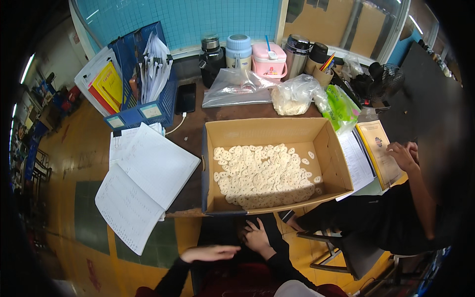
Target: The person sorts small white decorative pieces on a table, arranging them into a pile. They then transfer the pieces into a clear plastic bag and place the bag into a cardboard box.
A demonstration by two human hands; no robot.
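Note:
My left hand (210,253) hovers over my lap with its fingers stretched out and nothing in it. My right hand (257,238) lies on my dark trousers, fingers apart, also holding nothing. Just beyond both hands, at the table's near edge, stands an open cardboard box (269,127). Inside it is a heap of small cream-coloured oval pieces with holes (262,173); a few lie loose on the right side of the box floor. Neither hand touches the box.
An open notebook (158,166) overhangs the table edge on the left, near a blue file rack (161,106) and a phone (186,98). Flasks (239,49), a pink container (269,60) and plastic bags (295,94) line the back. At right, another person's hand (403,154) rests by a yellow-brown booklet (378,148).

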